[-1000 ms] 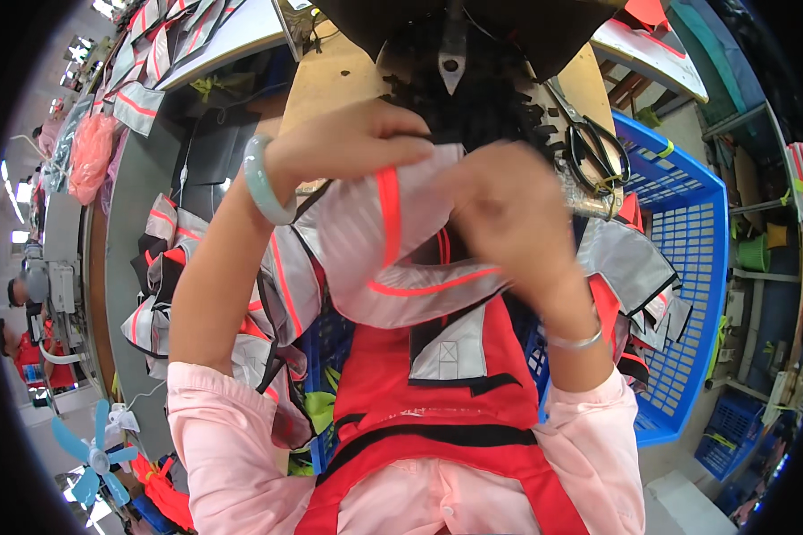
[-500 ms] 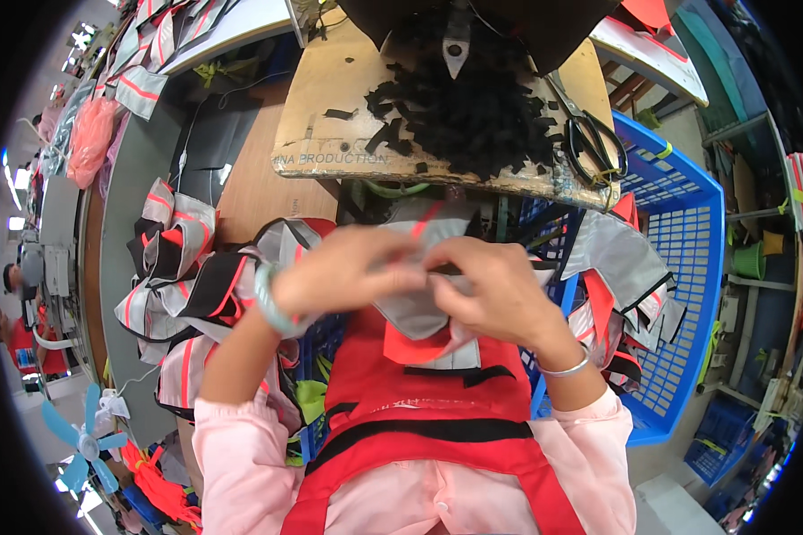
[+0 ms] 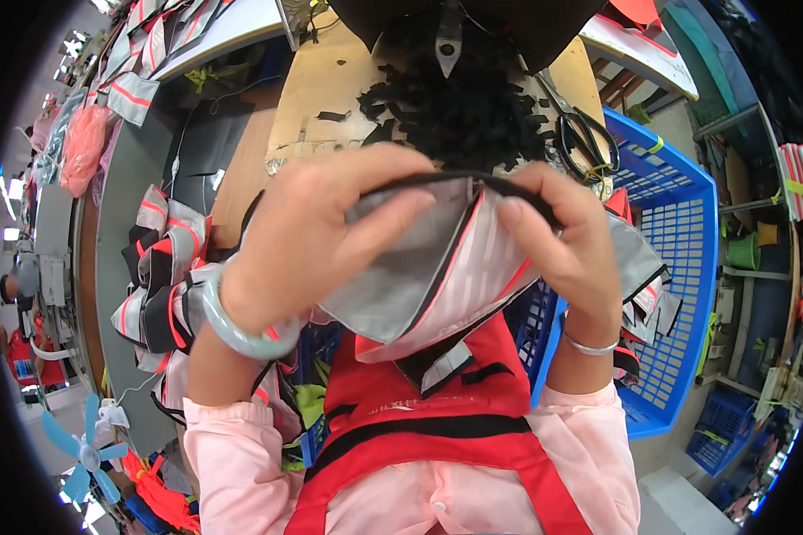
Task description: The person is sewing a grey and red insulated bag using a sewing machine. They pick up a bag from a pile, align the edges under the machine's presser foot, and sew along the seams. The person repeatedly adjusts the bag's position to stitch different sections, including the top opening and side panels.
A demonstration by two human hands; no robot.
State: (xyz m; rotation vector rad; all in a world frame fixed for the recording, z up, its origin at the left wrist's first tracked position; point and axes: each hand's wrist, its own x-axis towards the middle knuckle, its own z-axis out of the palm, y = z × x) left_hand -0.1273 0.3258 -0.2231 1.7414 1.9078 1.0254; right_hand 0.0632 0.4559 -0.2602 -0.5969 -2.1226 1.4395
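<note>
While a heap of grey, black and orange fabric pieces [image 3: 161, 285] lies at the far left on the bench [image 3: 116, 178], the left hand [image 3: 317, 236] grips the left half of a grey fabric piece [image 3: 424, 267], thumb on top and fingers curled under. This piece, edged in black and orange, is held up before the chest, over the red apron [image 3: 419, 419]. The right hand [image 3: 567, 236] pinches its black top edge. Scissors [image 3: 584, 138] and a blue basket [image 3: 678, 259] sit at right.
</note>
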